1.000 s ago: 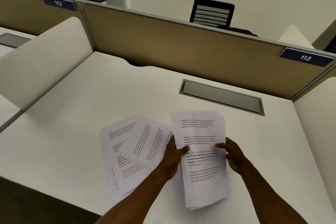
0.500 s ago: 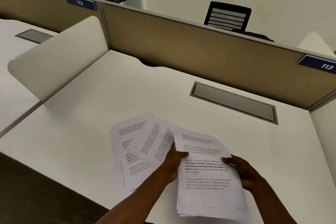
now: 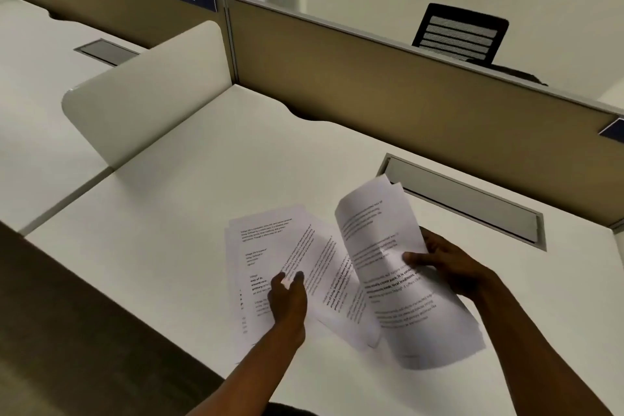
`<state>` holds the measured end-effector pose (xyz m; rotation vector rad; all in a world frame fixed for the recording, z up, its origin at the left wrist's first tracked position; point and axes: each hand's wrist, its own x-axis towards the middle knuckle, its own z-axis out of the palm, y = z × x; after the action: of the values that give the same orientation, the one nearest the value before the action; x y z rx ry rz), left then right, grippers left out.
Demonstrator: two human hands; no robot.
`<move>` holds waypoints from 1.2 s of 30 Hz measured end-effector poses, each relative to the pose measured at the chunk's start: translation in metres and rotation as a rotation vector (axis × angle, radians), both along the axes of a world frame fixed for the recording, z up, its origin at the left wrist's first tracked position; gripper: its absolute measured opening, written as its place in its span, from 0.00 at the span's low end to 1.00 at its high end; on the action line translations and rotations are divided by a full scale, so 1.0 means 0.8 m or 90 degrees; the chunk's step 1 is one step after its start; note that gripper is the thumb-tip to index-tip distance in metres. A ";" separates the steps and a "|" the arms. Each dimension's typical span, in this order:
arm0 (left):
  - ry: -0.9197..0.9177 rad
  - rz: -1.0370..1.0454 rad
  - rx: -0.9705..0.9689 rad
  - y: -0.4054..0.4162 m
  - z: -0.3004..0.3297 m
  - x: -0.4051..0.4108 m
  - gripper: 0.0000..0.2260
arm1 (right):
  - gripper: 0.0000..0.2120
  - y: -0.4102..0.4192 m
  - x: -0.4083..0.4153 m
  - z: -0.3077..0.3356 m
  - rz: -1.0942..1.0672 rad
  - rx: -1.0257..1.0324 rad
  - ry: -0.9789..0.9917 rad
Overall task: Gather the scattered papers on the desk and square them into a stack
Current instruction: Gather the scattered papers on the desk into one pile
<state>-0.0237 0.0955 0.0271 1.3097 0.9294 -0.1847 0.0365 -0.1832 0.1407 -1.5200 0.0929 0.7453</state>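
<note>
My right hand grips a bundle of printed papers by its right edge, thumb on top; the bundle is lifted off the desk and curls over at its top. My left hand rests fingers-down on the loose sheets that lie fanned on the white desk. A tilted sheet lies between the two hands, partly under the held bundle. My left fingertips touch the edge of this tilted sheet; I cannot tell whether they pinch it.
A grey cable hatch is set into the desk behind the papers. A tan partition closes the back, a white side divider stands at left. The desk's front edge runs diagonally at lower left.
My left hand let go of the bundle and moved left onto the loose sheets. My right hand alone now holds the bundle, raised and bent. The camera swung left.
</note>
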 end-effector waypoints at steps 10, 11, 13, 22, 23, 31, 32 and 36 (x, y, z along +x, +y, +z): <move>0.035 0.057 0.027 0.008 0.009 0.003 0.25 | 0.22 0.066 0.061 -0.050 0.132 -0.330 -0.066; 0.036 0.055 0.027 0.007 0.009 0.002 0.25 | 0.22 0.069 0.064 -0.056 0.135 -0.360 -0.075; 0.034 0.052 0.028 0.007 0.009 0.002 0.26 | 0.23 0.074 0.066 -0.068 0.147 -0.419 -0.097; 0.047 0.045 0.042 0.007 0.010 0.004 0.28 | 0.22 0.099 0.071 -0.101 0.172 -0.595 -0.238; 0.048 0.042 0.045 0.007 0.009 0.005 0.29 | 0.21 0.101 0.072 -0.104 0.192 -0.611 -0.257; 0.044 0.054 0.042 0.014 0.007 0.007 0.30 | 0.26 0.110 0.067 -0.126 0.241 -0.673 -0.244; 0.042 0.054 0.042 0.014 0.006 0.008 0.30 | 0.26 0.109 0.065 -0.127 0.235 -0.683 -0.252; 0.043 0.052 0.049 0.013 0.004 0.008 0.31 | 0.27 0.109 0.061 -0.128 0.210 -0.703 -0.263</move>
<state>-0.0169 0.1060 0.0300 1.3401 1.0541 -0.1325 0.0856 -0.0959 0.0380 -2.7671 -0.0810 0.6336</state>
